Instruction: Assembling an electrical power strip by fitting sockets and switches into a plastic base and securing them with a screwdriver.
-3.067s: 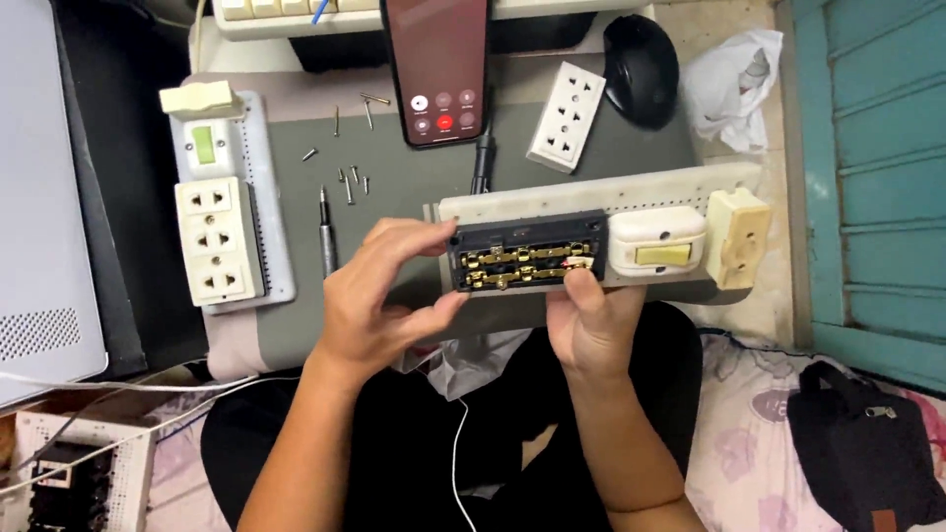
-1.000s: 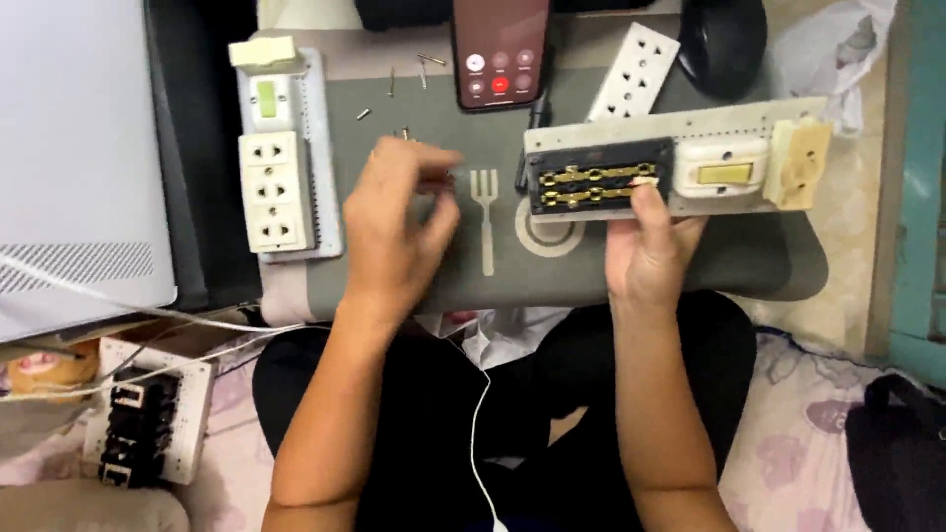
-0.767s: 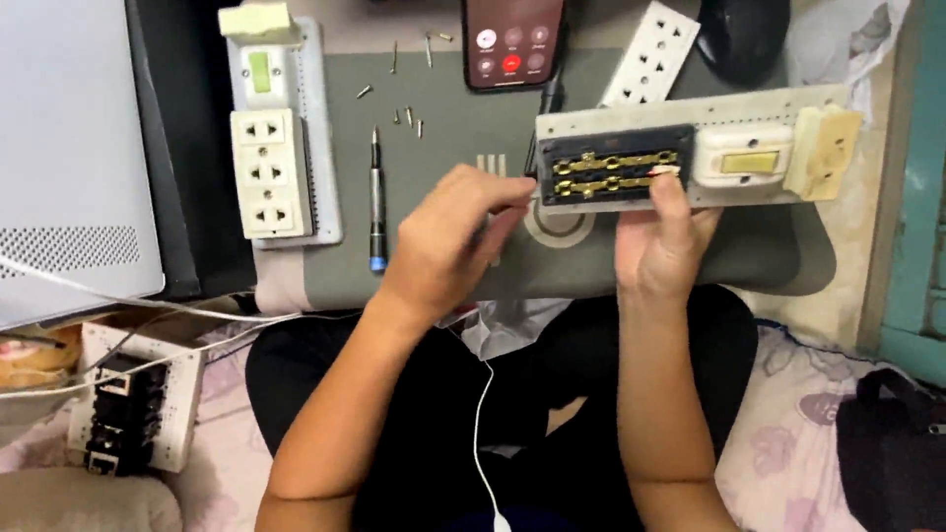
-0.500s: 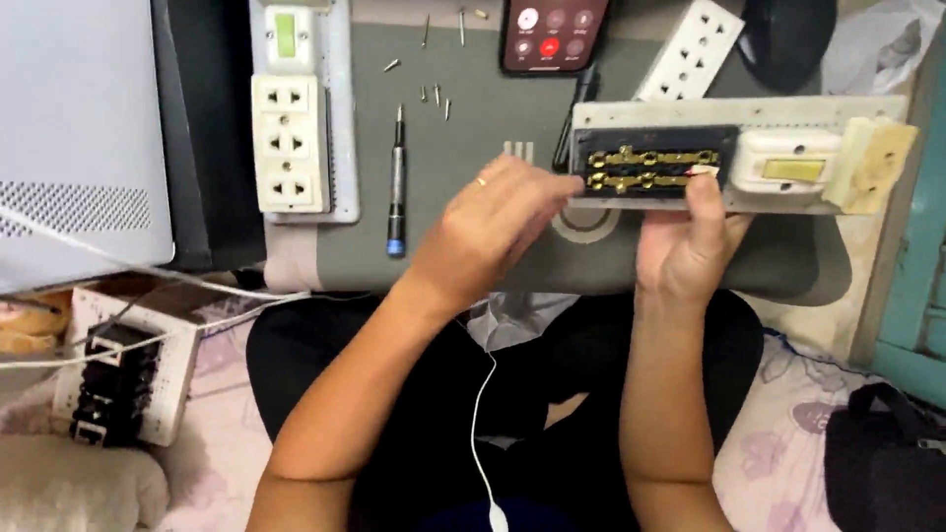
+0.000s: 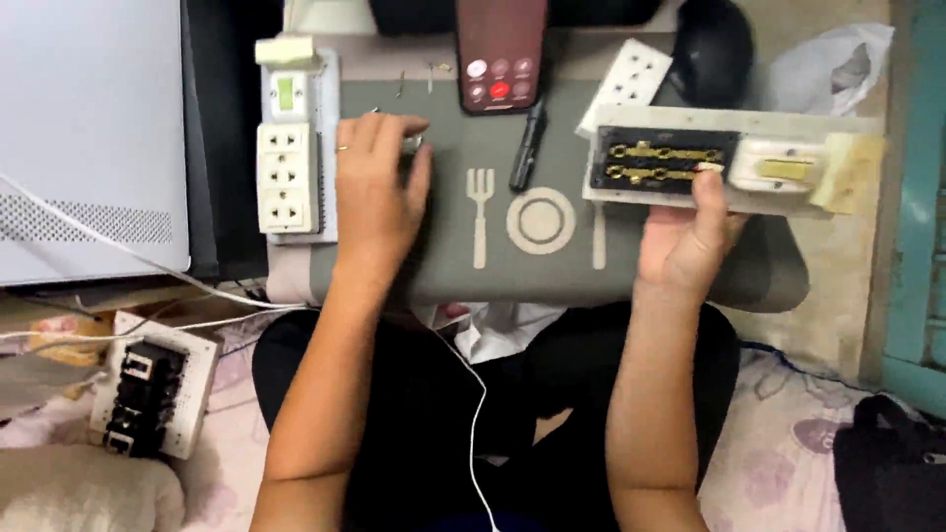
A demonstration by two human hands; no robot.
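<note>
Opened power strip [image 5: 680, 163], brass contacts exposed, sits right of centre, gripped at its lower edge by right hand [image 5: 685, 241]. Left hand [image 5: 374, 192] lies palm-down on grey mat [image 5: 537, 261], left of centre; its grasp cannot be told.

My left hand [image 5: 374, 192] lies over something small and shiny on the grey mat [image 5: 552, 266], too covered to name. The phone [image 5: 501, 49] and computer mouse [image 5: 711, 49] run off the top edge. My right hand [image 5: 685, 246] hides the opened power strip's [image 5: 729, 163] lower edge.
</note>
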